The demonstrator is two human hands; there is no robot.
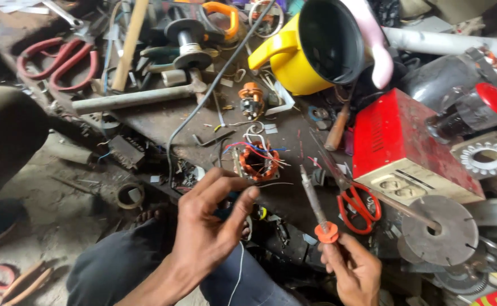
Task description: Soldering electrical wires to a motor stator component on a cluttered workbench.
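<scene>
Right hand (pixel 353 266) clamped soldering iron (pixel 316 207), tip aimed up-left toward stator winding (pixel 256 162); left hand (pixel 214 218) nearer, pinching white wire (pixel 238 272).

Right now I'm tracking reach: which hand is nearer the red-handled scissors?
Right. The right hand sits just below-left of the scissors; the left hand is farther off to their left.

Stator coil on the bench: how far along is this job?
Looks done: the stator coil lies on the bench with copper windings in and coloured leads loose. In hand: the right hand holds a soldering iron; the left hand pinches a thin white wire. Left, seemingly: joining the leads.
</scene>
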